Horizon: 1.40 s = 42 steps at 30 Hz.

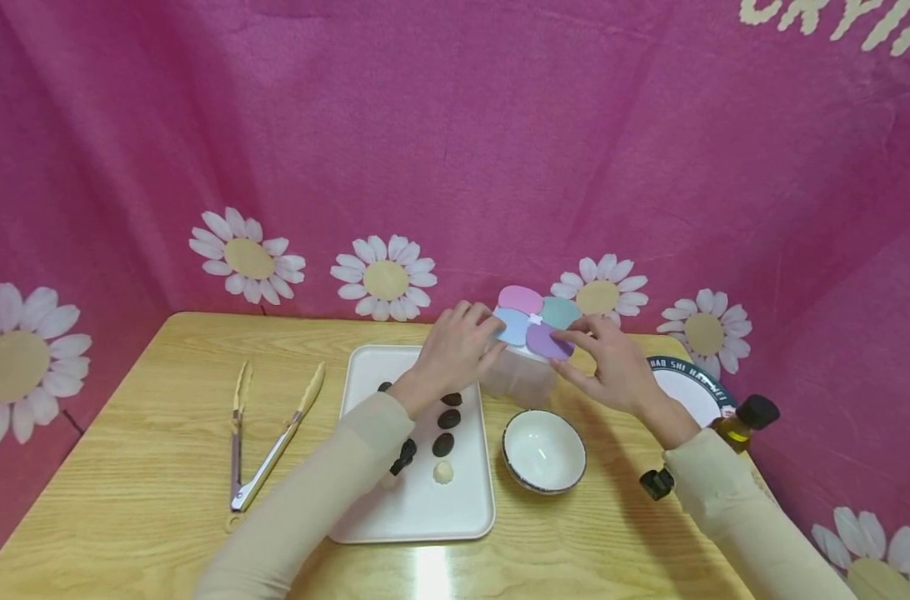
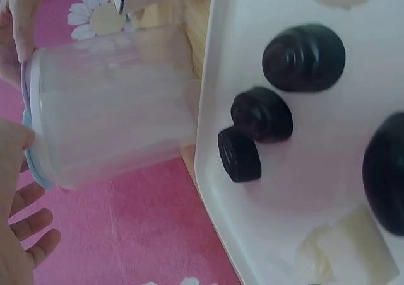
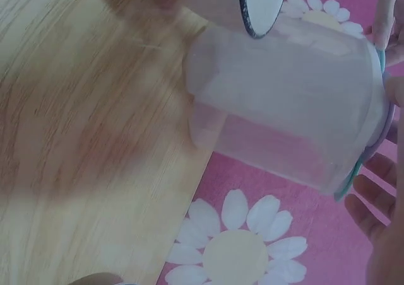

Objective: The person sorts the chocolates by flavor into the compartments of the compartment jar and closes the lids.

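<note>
Translucent, frosted plastic forms the container [image 1: 520,377], which is topped by a lid [image 1: 536,322] of four pastel petals (pink, teal, purple and blue) around a small white hub. The container stands on the wooden table [image 1: 155,450], between the white tray [image 1: 417,508] and the blue-rimmed plate [image 1: 691,392], just behind the small bowl [image 1: 543,452]. Its contents cannot be made out through the cloudy wall.

The left hand [image 1: 458,346] is laid against the container's left side, fingers curled round the blue petal's edge. The right hand [image 1: 608,362] is set at the opposite side, fingertips pinching the purple petal. In the wrist views the tub is seen braced from both flanks.

For the step in hand, it is judged that the body should be steadied by one hand while the petal is worked by the other; force should be kept at the petal's rim, since the light tub could tip toward the bowl.

On the tray, several dark ridged pieces [image 1: 449,418] and a pale piece [image 1: 443,472] are noted. Tongs [image 1: 263,442] are laid well to the left. A dark-capped bottle of yellow oil [image 1: 743,417] is stood near the table's right edge, beside the plate. A pink daisy-printed cloth [image 1: 455,150] is hung behind.
</note>
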Motion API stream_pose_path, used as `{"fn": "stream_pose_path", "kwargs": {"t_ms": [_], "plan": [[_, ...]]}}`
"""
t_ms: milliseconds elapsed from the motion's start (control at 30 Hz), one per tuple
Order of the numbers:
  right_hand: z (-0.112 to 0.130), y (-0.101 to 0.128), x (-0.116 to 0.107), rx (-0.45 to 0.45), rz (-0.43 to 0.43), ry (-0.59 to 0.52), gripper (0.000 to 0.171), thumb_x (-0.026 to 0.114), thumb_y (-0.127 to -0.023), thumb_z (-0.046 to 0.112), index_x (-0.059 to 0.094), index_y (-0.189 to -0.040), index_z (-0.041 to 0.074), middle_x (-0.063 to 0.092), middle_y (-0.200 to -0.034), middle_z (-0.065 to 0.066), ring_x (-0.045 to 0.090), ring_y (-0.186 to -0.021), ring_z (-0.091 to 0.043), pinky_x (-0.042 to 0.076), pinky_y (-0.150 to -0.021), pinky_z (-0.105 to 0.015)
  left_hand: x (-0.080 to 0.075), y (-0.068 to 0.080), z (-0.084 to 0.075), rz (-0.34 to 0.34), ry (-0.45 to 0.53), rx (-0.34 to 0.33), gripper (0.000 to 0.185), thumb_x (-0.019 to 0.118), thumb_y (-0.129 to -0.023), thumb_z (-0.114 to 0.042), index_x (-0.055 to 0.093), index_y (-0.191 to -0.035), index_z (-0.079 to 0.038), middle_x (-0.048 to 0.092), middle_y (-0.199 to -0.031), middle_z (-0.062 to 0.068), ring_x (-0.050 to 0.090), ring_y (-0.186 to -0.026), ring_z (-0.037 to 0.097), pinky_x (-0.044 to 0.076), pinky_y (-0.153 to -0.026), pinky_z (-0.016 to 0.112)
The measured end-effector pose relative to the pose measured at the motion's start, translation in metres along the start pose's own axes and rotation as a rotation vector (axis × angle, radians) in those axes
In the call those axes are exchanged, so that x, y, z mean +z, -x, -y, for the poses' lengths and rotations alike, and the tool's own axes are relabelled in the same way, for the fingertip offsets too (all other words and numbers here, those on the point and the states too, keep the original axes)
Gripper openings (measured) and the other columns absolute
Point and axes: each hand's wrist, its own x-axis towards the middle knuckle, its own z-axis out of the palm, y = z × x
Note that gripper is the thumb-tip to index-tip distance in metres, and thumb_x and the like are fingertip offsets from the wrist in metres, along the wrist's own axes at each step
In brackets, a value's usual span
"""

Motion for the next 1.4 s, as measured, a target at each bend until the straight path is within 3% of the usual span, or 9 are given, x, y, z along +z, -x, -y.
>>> {"fn": "stream_pose_path", "kwargs": {"t_ms": [267, 633, 867, 1033, 1200, 1400], "plan": [[0.007, -0.008, 0.006, -0.086, -0.056, 0.008, 0.038, 0.083, -0.084, 0.026, 0.079, -0.117, 0.010, 0.068, -0.101, -0.012, 0.060, -0.089, -0.027, 0.049, -0.072, -0.041, -0.003, -0.004, 0.010, 0.031, 0.074, 0.013, 0.033, 0.061, -0.107, -0.034, 0.069, -0.131, -0.013, 0.064, -0.128, 0.009, 0.061, -0.113, 0.026, 0.055, -0.092, 0.038], [0.017, -0.013, 0.007, -0.105, -0.024, 0.009, 0.034, 0.083, -0.086, 0.025, 0.080, -0.116, 0.011, 0.068, -0.103, -0.012, 0.057, -0.091, -0.027, 0.048, -0.074, -0.039, -0.005, -0.012, 0.013, 0.066, 0.049, -0.002, 0.039, 0.060, -0.107, -0.035, 0.065, -0.137, -0.011, 0.062, -0.128, 0.010, 0.060, -0.112, 0.026, 0.053, -0.092, 0.038], [0.011, -0.017, 0.004, -0.195, -0.008, -0.013, 0.035, 0.082, -0.084, 0.028, 0.078, -0.114, 0.009, 0.069, -0.102, -0.011, 0.060, -0.091, -0.026, 0.051, -0.075, -0.041, -0.002, -0.014, 0.006, 0.035, 0.076, 0.089, 0.029, 0.063, -0.106, -0.033, 0.069, -0.128, -0.015, 0.064, -0.127, 0.008, 0.060, -0.111, 0.025, 0.054, -0.090, 0.036], [0.004, -0.025, 0.001, -0.277, 0.021, 0.013, 0.040, 0.081, -0.083, 0.033, 0.077, -0.114, 0.009, 0.070, -0.102, -0.011, 0.062, -0.085, -0.024, 0.053, -0.071, -0.040, 0.000, -0.016, 0.004, 0.035, 0.063, 0.091, 0.025, 0.062, -0.107, -0.033, 0.071, -0.125, -0.017, 0.065, -0.125, 0.005, 0.060, -0.111, 0.023, 0.054, -0.089, 0.034], [0.002, -0.030, -0.004, -0.304, 0.070, 0.063, 0.039, 0.081, -0.081, 0.034, 0.077, -0.113, 0.010, 0.071, -0.102, -0.010, 0.062, -0.081, -0.020, 0.054, -0.066, -0.036, 0.001, -0.018, 0.002, 0.040, 0.057, 0.091, 0.025, 0.060, -0.108, -0.034, 0.071, -0.125, -0.019, 0.066, -0.125, 0.004, 0.060, -0.112, 0.023, 0.055, -0.091, 0.034], [-0.001, -0.033, -0.002, -0.336, 0.053, 0.074, 0.036, 0.077, -0.083, 0.034, 0.078, -0.110, 0.011, 0.072, -0.100, -0.008, 0.061, -0.080, -0.018, 0.053, -0.063, -0.034, 0.003, -0.018, 0.003, 0.017, 0.077, 0.090, 0.023, 0.062, -0.107, -0.032, 0.073, -0.122, -0.019, 0.068, -0.124, 0.005, 0.061, -0.112, 0.024, 0.055, -0.093, 0.035]]}}
